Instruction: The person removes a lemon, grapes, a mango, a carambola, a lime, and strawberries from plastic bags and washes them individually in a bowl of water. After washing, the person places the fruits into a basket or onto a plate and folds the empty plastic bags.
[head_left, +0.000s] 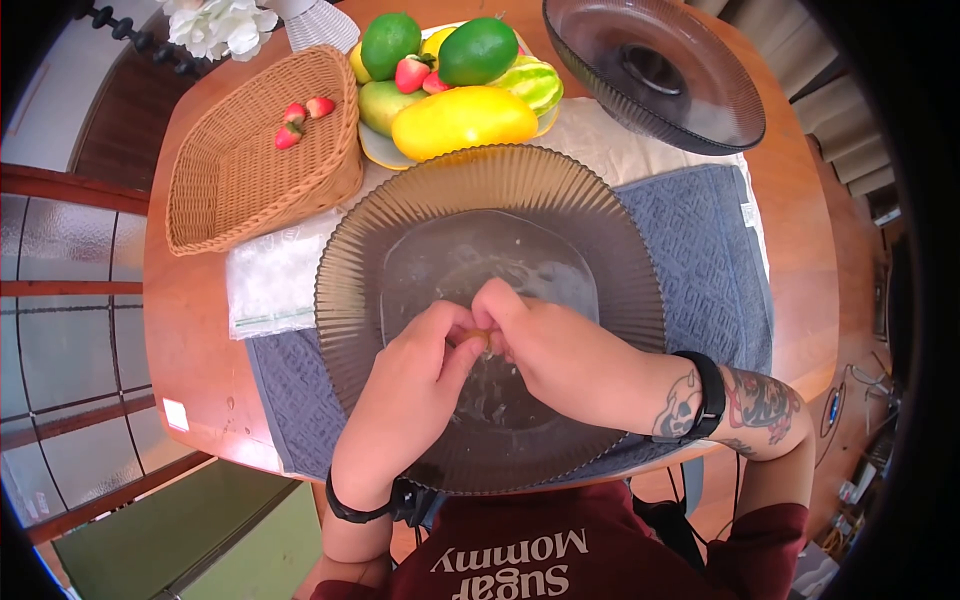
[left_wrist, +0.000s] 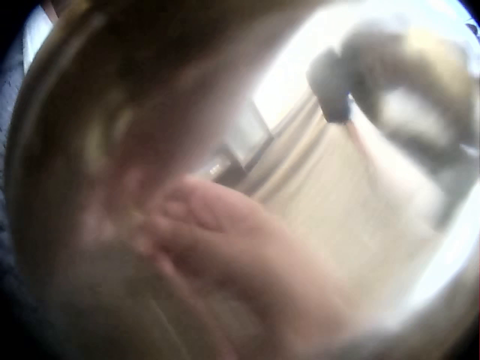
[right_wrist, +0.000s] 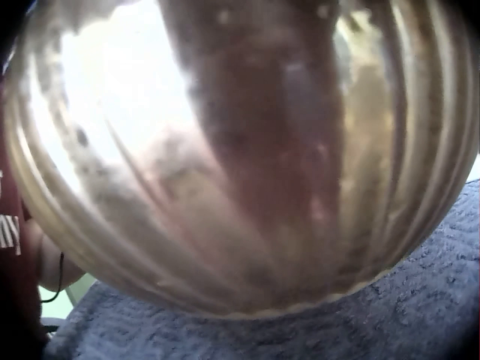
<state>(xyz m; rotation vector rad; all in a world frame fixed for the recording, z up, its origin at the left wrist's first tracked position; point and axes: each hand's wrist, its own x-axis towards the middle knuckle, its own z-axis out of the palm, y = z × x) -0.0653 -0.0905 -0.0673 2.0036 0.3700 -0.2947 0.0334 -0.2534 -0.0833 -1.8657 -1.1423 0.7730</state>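
Both hands meet over the middle of a large ribbed glass bowl (head_left: pixel 345 235) that has clear liquid in it. Between their fingertips is a small orange-brown piece (head_left: pixel 480 338), too covered to identify. The left hand (head_left: pixel 415 365) pinches it with thumb and fingers; the right hand (head_left: pixel 550 345) has its fingers curled at the piece from the other side. A blurred hand (left_wrist: pixel 232 247) shows in the left wrist view, where the piece cannot be made out. Shiny ribbed bowl wall (right_wrist: pixel 300 150) fills most of the right wrist view, with the right hand hidden.
A wicker basket (head_left: pixel 215 175) holding several strawberries stands back left. Behind the bowl, a plate (head_left: pixel 375 150) carries mangoes, strawberries and other fruit. Another dark glass bowl (head_left: pixel 735 95) sits back right. Blue towel (head_left: pixel 700 260) and white cloth (head_left: pixel 265 290) lie underneath.
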